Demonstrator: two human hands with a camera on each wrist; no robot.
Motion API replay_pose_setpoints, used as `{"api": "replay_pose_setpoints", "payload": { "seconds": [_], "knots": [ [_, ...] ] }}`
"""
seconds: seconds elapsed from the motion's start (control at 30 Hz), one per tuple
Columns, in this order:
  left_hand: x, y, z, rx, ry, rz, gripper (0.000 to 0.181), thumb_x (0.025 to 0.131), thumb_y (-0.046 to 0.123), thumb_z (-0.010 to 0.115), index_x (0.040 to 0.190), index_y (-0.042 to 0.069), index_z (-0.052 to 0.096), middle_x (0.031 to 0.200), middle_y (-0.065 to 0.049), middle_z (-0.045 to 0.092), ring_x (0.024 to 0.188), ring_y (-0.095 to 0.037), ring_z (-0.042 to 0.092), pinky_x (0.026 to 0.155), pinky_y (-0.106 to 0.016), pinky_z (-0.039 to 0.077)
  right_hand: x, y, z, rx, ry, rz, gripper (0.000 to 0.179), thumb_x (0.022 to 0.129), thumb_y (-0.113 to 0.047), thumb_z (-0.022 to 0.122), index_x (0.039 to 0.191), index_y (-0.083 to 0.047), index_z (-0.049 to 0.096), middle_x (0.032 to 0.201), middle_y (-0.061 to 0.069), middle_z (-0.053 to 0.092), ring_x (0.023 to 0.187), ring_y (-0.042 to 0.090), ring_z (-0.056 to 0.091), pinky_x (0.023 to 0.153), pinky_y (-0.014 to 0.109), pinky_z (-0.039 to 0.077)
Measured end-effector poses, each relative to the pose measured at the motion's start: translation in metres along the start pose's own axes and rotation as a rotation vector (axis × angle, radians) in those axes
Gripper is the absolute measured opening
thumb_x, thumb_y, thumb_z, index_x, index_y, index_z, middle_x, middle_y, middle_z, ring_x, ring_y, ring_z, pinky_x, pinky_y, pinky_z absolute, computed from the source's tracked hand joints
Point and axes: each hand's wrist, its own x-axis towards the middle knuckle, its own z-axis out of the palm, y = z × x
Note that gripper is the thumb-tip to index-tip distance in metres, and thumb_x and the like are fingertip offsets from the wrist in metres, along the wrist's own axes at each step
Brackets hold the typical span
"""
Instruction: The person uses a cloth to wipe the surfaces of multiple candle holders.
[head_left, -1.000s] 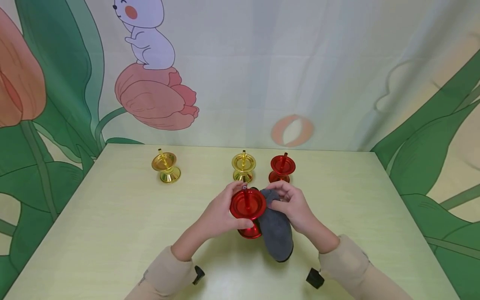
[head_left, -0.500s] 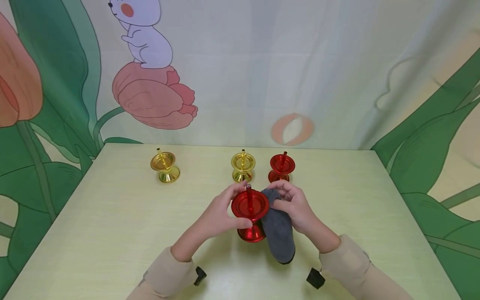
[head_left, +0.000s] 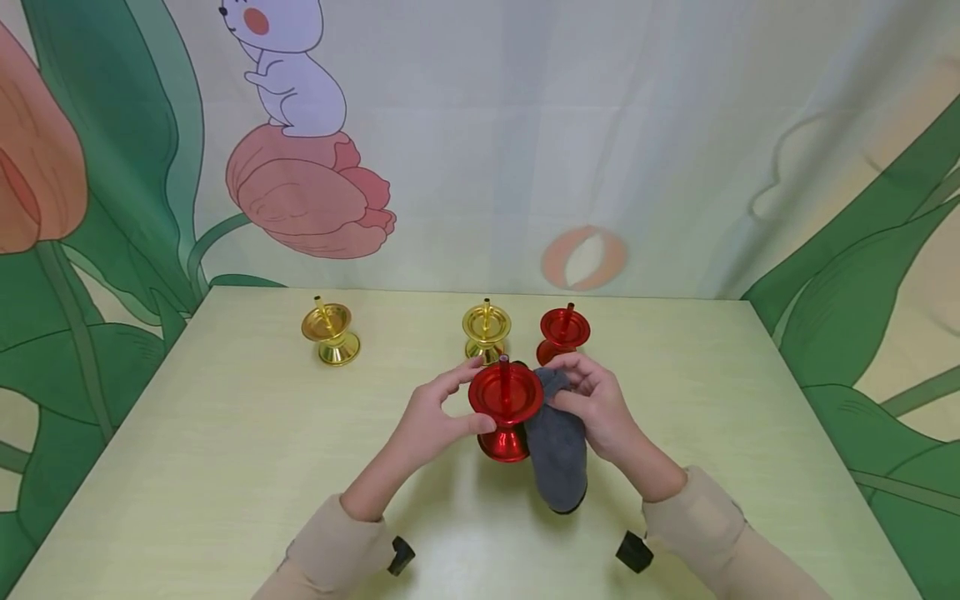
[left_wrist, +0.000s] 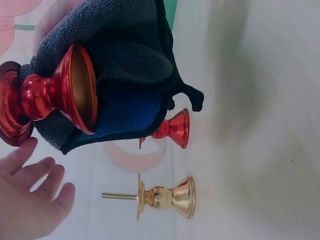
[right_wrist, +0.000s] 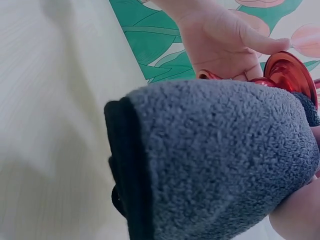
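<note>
A shiny red candle holder point(head_left: 506, 392), with a dish, a central spike and a flared foot, is held above the table, nearly upright. My left hand point(head_left: 431, 421) is at its left with spread, relaxed fingers; the thumb and a fingertip touch or nearly touch the dish rim, with a gap to the palm. My right hand point(head_left: 600, 408) pinches a folded grey cloth point(head_left: 558, 467) at the holder's right side. In the left wrist view the cloth point(left_wrist: 125, 65) wraps part of the stem and shows a blue inner face. The right fingertips are partly hidden by it.
Standing along the table's back are a gold candle holder point(head_left: 330, 333) at left, another gold candle holder point(head_left: 486, 329) in the middle and a second red candle holder point(head_left: 564, 333) beside it. A printed curtain point(head_left: 465, 167) hangs behind the pale table point(head_left: 247, 433).
The held red candle holder and the cloth have shifted slightly away from me. My left fingers have slid from around the dish toward its left rim, leaving a gap at the palm.
</note>
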Motion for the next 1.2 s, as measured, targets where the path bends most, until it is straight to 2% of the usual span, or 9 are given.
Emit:
{"api": "replay_pose_setpoints", "payload": {
  "seconds": [0.27,0.47,0.57,0.63,0.73,0.83,0.97,1.07,1.2],
  "knots": [
    [0.001,-0.012,0.001,0.016,-0.087,0.148,0.064,0.078,0.029,0.065,0.135,0.017,0.038,0.139,-0.002,0.038,0.13,-0.021,0.031,0.098,-0.047,0.036,-0.002,-0.001,-0.003,0.033,-0.033,-0.002,0.04,0.074,0.018,0.044,0.094,-0.014,0.056,0.085,-0.008,0.066,0.073,0.005,0.059,0.064,0.019,0.051],
    [0.004,-0.017,-0.003,-0.051,-0.236,0.178,0.064,0.081,0.038,0.059,0.137,0.022,0.033,0.137,0.001,0.04,0.129,-0.018,0.033,0.1,-0.048,0.033,-0.004,-0.001,-0.006,0.019,-0.069,-0.005,0.041,0.072,0.018,0.043,0.093,-0.015,0.055,0.085,-0.008,0.065,0.074,0.005,0.057,0.064,0.017,0.049],
    [0.005,-0.017,-0.004,-0.037,-0.246,0.172,0.066,0.08,0.041,0.059,0.137,0.019,0.034,0.137,-0.001,0.04,0.128,-0.02,0.034,0.1,-0.049,0.033,-0.006,-0.001,-0.008,-0.008,-0.08,-0.003,0.041,0.072,0.017,0.042,0.093,-0.015,0.055,0.086,-0.009,0.064,0.075,0.005,0.056,0.063,0.017,0.049],
    [0.004,-0.015,-0.003,0.002,-0.188,0.146,0.066,0.078,0.04,0.062,0.136,0.019,0.036,0.137,0.0,0.041,0.128,-0.019,0.035,0.1,-0.049,0.033,-0.006,-0.001,-0.008,-0.012,-0.07,-0.003,0.04,0.073,0.017,0.042,0.093,-0.015,0.056,0.085,-0.009,0.064,0.075,0.005,0.057,0.063,0.018,0.049],
    [0.001,-0.011,0.001,0.068,-0.038,0.125,0.061,0.077,0.035,0.065,0.131,0.018,0.044,0.132,-0.001,0.047,0.124,-0.019,0.041,0.098,-0.046,0.037,-0.005,-0.001,-0.008,-0.022,-0.013,-0.006,0.039,0.074,0.016,0.043,0.093,-0.015,0.056,0.085,-0.009,0.065,0.073,0.005,0.058,0.063,0.019,0.05],
    [-0.002,-0.008,0.008,0.111,0.074,0.167,0.054,0.08,0.029,0.064,0.129,0.013,0.047,0.129,-0.005,0.05,0.122,-0.019,0.045,0.097,-0.042,0.039,-0.004,0.0,-0.006,-0.045,0.077,-0.013,0.038,0.075,0.016,0.045,0.093,-0.016,0.057,0.084,-0.009,0.065,0.073,0.005,0.059,0.063,0.02,0.051],
    [-0.004,-0.006,0.017,0.168,0.135,0.249,0.057,0.083,0.023,0.061,0.133,0.006,0.04,0.134,-0.011,0.043,0.125,-0.022,0.039,0.097,-0.04,0.038,-0.004,0.003,0.0,-0.087,0.172,-0.036,0.036,0.075,0.015,0.049,0.093,-0.014,0.057,0.083,-0.009,0.066,0.074,0.006,0.059,0.064,0.02,0.051],
    [-0.005,-0.004,0.024,0.191,0.197,0.238,0.068,0.077,0.028,0.067,0.135,0.007,0.036,0.135,-0.011,0.042,0.125,-0.024,0.039,0.095,-0.041,0.04,-0.005,0.004,0.005,-0.126,0.197,-0.051,0.034,0.074,0.015,0.05,0.094,-0.012,0.056,0.083,-0.009,0.066,0.073,0.006,0.058,0.064,0.02,0.051],
    [-0.006,-0.004,0.028,0.153,0.287,0.235,0.074,0.067,0.031,0.075,0.131,0.009,0.044,0.129,-0.007,0.05,0.12,-0.02,0.046,0.091,-0.038,0.045,-0.006,0.005,0.008,-0.166,0.187,-0.062,0.034,0.074,0.015,0.051,0.096,-0.01,0.056,0.084,-0.01,0.065,0.074,0.007,0.058,0.065,0.02,0.05]
  ]
}}
